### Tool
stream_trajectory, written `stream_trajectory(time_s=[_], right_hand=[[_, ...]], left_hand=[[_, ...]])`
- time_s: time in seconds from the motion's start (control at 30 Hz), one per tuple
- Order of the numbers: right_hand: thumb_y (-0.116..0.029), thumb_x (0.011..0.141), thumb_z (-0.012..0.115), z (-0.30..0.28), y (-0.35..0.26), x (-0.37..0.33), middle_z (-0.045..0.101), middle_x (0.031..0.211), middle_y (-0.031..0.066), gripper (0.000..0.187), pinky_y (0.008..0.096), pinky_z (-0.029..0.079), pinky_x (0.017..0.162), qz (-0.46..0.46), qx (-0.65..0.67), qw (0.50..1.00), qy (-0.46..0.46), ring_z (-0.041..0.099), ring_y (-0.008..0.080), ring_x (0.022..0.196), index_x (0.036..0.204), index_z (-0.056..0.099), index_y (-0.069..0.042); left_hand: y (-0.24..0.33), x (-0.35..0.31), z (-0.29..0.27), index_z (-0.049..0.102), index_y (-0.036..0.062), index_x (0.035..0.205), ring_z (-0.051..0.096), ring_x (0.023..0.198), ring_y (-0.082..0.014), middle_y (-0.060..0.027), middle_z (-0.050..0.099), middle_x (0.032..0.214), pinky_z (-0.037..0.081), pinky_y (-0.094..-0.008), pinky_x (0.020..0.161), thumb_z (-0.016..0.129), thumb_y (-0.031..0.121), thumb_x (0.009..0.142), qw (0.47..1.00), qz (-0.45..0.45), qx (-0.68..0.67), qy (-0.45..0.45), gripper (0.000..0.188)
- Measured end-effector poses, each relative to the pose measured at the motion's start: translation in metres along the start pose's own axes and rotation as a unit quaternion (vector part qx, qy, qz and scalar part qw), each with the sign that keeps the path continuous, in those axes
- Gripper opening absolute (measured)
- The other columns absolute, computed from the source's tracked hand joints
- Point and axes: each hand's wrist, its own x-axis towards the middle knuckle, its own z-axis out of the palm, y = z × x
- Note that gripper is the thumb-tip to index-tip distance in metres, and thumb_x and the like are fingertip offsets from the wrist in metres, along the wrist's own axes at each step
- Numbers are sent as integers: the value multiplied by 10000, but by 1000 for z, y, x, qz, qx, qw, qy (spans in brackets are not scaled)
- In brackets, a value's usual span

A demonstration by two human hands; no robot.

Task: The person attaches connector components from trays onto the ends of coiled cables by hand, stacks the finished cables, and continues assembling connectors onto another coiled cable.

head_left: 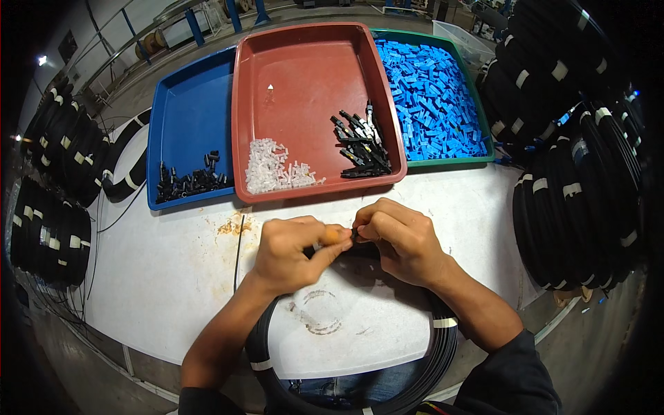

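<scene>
At the middle of the table my left hand and my right hand meet fingertip to fingertip. Both are closed in a pinch on a small black piece, mostly hidden by the fingers, so its kind does not show. Something orange covers part of a finger of the left hand. Under both wrists lies a large coil of black cable, bound with white bands, its near side hanging past the table's front edge. A loose cable end sticks up left of the left hand.
Beyond the hands stand a blue tray with small black parts, a red tray with clear pieces and black connectors, and a green tray full of blue clips. Stacked black cable coils flank the white table at right, others at left.
</scene>
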Motion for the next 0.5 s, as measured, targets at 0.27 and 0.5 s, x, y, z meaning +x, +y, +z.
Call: stream_trajectory(time_s=[0.27,0.5], right_hand=[[182,696,667,0,8,-1,660,881,137,251,363,555,680,81,124,988,-36,686,303,792,841,546,17],[165,707,692,2,-3,-1,661,880,130,248,370,559,682,47,24,998,16,686,302,819,838,548,11]], left_hand=[[0,3,-3,733,-30,837,672,565,-184,-138,746,772,535,-284,529,772,-54,783,952,237,191,-29,71],[0,-4,2,761,-16,882,688,553,-208,-135,754,759,543,-272,539,811,-54,752,995,-60,-73,23,145]])
